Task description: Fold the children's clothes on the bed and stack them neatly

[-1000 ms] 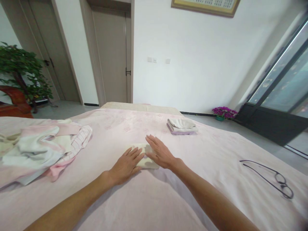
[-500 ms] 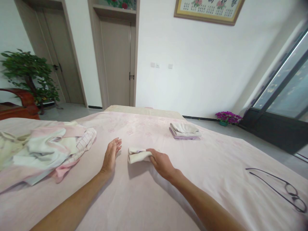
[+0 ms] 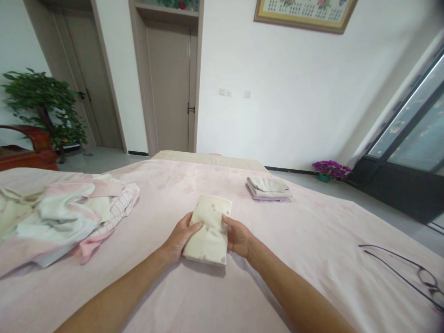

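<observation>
A folded cream cloth (image 3: 210, 231) with small faded spots is held between both hands, just above the pink sheet (image 3: 166, 296). My left hand (image 3: 180, 236) grips its left edge, thumb on top and fingers underneath. On the right edge my right hand (image 3: 237, 237) closes with its thumb on the upper face. Beyond it, to the right, sits a stack of folded cloths (image 3: 268, 188), cream over lilac. A loose heap of pink, white and checked cloths (image 3: 72, 208) lies at the left.
Dark-framed eyeglasses (image 3: 412, 273) lie on the sheet at the right. A wooden chair arm (image 3: 38, 143) and a leafy plant (image 3: 45, 106) stand past the left side. Purple flowers (image 3: 331, 169) in a pot stand on the floor near the dark-framed door (image 3: 398, 185).
The folded cloth has turned so its broad spotted face shows. My left hand, which was open and apart from it, has moved right and taken hold of its left edge.
</observation>
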A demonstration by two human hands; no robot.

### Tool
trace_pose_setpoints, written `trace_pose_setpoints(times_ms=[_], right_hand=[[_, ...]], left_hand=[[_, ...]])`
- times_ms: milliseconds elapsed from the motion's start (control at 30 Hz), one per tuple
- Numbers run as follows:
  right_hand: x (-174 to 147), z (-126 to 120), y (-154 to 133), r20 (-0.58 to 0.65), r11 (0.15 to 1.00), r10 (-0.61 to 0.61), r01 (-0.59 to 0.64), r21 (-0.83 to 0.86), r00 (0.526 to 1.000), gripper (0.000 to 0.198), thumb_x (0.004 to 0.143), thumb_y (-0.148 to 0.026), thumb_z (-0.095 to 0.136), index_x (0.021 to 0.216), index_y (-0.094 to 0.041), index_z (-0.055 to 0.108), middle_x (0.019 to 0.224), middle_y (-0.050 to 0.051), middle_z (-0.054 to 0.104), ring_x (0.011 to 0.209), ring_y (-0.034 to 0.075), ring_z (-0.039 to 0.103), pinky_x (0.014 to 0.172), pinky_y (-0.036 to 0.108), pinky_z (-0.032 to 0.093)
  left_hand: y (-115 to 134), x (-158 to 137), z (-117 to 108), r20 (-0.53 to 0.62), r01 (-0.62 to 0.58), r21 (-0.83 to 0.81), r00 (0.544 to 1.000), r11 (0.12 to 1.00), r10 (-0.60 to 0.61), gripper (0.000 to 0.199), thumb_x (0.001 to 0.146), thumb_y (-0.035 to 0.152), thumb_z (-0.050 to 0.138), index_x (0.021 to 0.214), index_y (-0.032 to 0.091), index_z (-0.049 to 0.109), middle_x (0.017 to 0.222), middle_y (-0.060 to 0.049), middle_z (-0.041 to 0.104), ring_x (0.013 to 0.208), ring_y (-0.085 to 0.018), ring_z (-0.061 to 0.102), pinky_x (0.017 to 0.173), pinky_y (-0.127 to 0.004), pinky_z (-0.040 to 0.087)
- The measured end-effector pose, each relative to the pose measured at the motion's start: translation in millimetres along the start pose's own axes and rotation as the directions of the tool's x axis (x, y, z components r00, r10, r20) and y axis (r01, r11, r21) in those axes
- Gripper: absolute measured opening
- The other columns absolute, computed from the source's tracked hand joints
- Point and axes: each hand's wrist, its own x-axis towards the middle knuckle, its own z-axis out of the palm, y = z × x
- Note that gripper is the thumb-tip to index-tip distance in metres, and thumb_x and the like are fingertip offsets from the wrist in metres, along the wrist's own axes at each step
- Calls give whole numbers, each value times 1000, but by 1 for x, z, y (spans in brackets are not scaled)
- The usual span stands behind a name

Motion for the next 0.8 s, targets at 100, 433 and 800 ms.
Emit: trace_pose_setpoints(times_ms=[100,433,800], right_hand=[[5,-1,5,-44,996,-91,91,-9,995,39,71,-40,75,100,-16,64,87,7,75,84,23,71,79,36,56],[32,-71,-57,-298,856,-450,502,124,842,30,78,-22,70,106,-19,61,92,5,75,89,22,71,79,37,60],[78,-230,-207,-524,605,-759,714,-352,385,23,99,-19,34,103,-19,56,81,0,69,72,12,67,77,34,58]], left_hand=[[-3,4,-3,-26,-67,119,997,991,71,70,72,43,78,131,18,50,114,-11,70,93,-25,70,76,-31,56],[-18,23,-43,-167,-43,473,976,880,138,65,84,56,58,140,25,43,116,-12,67,86,-21,69,69,-31,53],[-34,39,-57,-7,-17,658,1000,753,28,53,89,55,50,129,21,57,111,-10,71,100,-24,68,92,-34,51]])
